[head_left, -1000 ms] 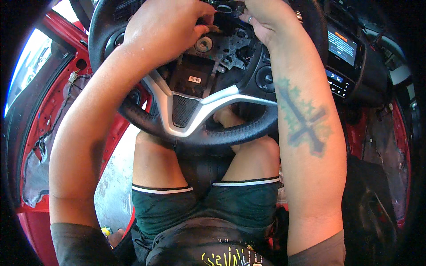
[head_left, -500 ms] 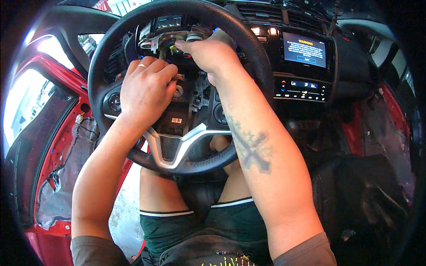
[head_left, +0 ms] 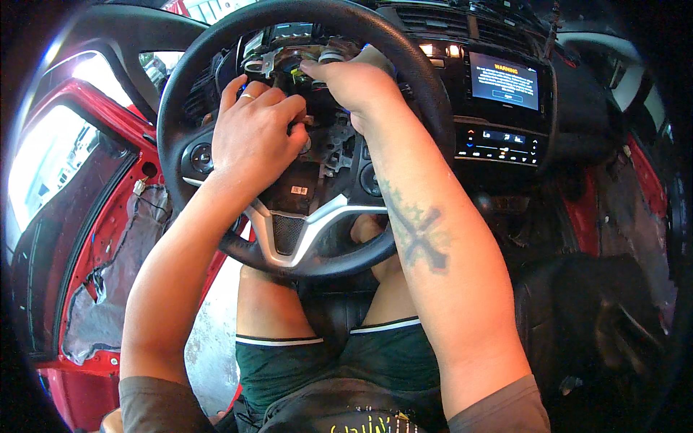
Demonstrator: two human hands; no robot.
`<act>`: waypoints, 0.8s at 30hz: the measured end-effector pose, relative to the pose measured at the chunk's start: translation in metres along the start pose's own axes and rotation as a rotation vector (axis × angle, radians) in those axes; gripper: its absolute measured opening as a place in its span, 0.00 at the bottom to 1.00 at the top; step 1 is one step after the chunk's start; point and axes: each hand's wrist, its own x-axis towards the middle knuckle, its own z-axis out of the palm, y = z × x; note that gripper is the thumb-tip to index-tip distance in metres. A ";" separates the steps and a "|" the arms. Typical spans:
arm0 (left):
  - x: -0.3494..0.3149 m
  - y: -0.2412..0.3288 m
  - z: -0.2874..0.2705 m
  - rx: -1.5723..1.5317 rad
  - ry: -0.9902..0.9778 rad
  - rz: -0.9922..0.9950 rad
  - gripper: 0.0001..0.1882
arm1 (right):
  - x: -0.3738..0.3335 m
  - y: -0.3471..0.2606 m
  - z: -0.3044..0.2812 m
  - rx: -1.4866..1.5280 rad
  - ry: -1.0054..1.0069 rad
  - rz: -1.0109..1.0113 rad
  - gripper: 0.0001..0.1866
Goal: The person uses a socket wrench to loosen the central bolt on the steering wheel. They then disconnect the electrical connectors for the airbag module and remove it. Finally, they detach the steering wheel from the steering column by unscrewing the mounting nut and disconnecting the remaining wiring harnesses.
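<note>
A black steering wheel (head_left: 167,119) with a silver lower spoke stands before me, its centre cover off and its inner parts bare. My left hand (head_left: 256,137), a ring on one finger, reaches over the wheel's open centre. Its fingers are curled and closed, and whatever they grip is hidden beneath them. Through the upper part of the wheel, my right hand (head_left: 364,90) reaches to the exposed steering column. Its thumb lies near a metal bracket (head_left: 270,65) and a small yellow-green part (head_left: 297,73). The other fingers of that hand are out of sight.
To the right are a lit dashboard screen (head_left: 505,81) and a climate control panel (head_left: 502,145). A red door frame (head_left: 148,155) with bare lining stands at the left. The passenger side shows a black seat (head_left: 577,303) and stripped red bodywork.
The whole view has shifted slightly, moving things a little to the right. My left hand's fingers have spread a little and shifted at the wheel's centre. My right hand stays at the column.
</note>
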 end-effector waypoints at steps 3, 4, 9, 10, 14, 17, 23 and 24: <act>0.001 -0.003 -0.002 0.001 -0.003 0.034 0.08 | -0.008 -0.008 -0.001 0.027 0.016 -0.053 0.30; 0.001 -0.004 -0.002 0.001 0.001 0.052 0.08 | -0.011 -0.010 -0.002 0.023 0.031 -0.045 0.29; 0.006 -0.008 -0.001 -0.037 -0.093 0.032 0.10 | -0.010 -0.009 0.002 0.102 0.036 -0.022 0.27; 0.005 -0.009 0.000 -0.034 -0.090 0.035 0.11 | -0.010 -0.008 0.002 0.078 0.035 -0.022 0.27; 0.006 -0.004 -0.002 -0.012 -0.061 0.026 0.09 | -0.005 -0.006 0.001 0.066 -0.013 -0.033 0.26; 0.006 -0.006 -0.005 -0.032 -0.040 0.021 0.07 | -0.006 -0.005 -0.001 0.025 -0.006 -0.071 0.26; 0.012 -0.022 -0.020 -0.225 -0.126 -0.011 0.06 | -0.001 -0.003 0.001 -0.068 -0.063 0.012 0.36; 0.014 -0.027 -0.020 -0.297 -0.170 -0.007 0.06 | -0.001 -0.005 0.000 -0.081 -0.064 0.010 0.36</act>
